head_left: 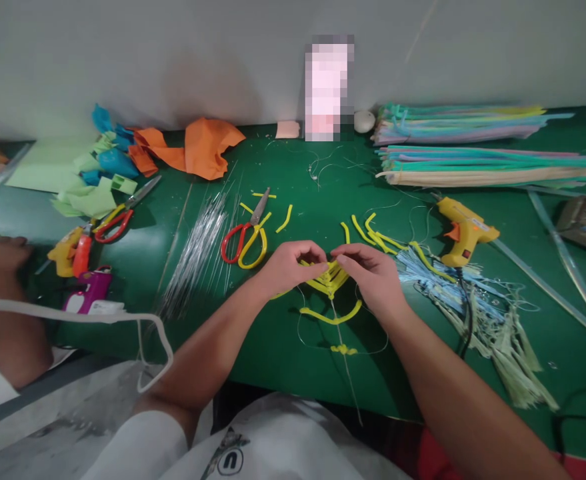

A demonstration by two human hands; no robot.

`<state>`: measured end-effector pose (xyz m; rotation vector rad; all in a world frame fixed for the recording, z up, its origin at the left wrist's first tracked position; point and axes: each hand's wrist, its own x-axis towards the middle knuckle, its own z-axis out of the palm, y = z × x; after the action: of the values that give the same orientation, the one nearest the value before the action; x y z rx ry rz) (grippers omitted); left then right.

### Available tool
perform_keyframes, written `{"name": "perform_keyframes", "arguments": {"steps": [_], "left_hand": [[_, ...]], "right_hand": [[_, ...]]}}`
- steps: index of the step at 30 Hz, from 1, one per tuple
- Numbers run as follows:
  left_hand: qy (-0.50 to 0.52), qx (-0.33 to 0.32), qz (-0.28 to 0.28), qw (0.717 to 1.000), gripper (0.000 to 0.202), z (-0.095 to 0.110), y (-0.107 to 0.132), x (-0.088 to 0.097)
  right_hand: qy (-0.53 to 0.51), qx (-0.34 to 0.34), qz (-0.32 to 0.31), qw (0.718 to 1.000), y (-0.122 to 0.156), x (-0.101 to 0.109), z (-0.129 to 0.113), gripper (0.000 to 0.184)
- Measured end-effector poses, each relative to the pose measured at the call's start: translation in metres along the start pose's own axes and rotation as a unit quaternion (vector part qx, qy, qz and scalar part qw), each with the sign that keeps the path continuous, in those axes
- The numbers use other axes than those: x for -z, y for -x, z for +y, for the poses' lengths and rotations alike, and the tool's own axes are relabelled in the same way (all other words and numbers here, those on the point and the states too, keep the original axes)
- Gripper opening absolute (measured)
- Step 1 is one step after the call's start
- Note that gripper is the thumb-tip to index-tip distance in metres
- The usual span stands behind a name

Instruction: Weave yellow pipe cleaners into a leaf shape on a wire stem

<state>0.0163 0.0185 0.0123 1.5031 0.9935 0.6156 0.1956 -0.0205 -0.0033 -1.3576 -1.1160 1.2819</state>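
Both of my hands meet over a figure of yellow pipe cleaners (331, 287) bent in stacked V shapes along a thin wire stem (349, 380). My left hand (300, 267) pinches its upper left part. On the upper right, my right hand (370, 272) pinches with thumb and forefinger. The fingertips nearly touch, hiding the exact spot gripped. Lower on the stem sit a wide curved yellow piece (331, 318) and a small yellow cluster (343, 349). A thin thread loops around the figure. Scissors (247, 243) with red and yellow handles lie left of my left hand, among cut yellow pieces (283, 219).
At right lie a yellow glue gun (467, 227), tassels (510, 333) and pipe cleaner bundles (487, 167). Thin wires (197, 247), orange paper (207, 148), more scissors (127, 210) and a purple glue gun (90, 290) are at left. Another person's arm (3, 300) rests at far left. A blurred upright object (326, 87) stands at the wall.
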Motion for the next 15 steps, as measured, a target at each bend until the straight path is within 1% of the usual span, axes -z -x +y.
{"name": "perform_keyframes", "arguments": {"steps": [4,6,10,15], "left_hand": [[0.007,-0.008,0.012,1.000,0.016,-0.0010,0.0002,-0.0029],[0.013,0.004,0.009,1.000,0.015,0.0001,0.0000,-0.0040],[0.027,0.053,-0.015,0.998,0.014,0.0046,0.0007,-0.0053],[0.038,0.063,-0.018,0.997,0.011,0.0049,0.0010,-0.0067]], "right_hand": [[-0.013,-0.067,-0.020,0.997,-0.0025,0.0028,-0.0004,0.018],[-0.016,-0.083,-0.026,0.996,-0.0033,0.0040,0.0009,0.021],[-0.014,-0.078,-0.022,0.997,-0.0031,0.0032,0.0029,0.020],[-0.029,-0.056,-0.026,0.998,-0.0020,0.0004,0.0019,0.019]]}}
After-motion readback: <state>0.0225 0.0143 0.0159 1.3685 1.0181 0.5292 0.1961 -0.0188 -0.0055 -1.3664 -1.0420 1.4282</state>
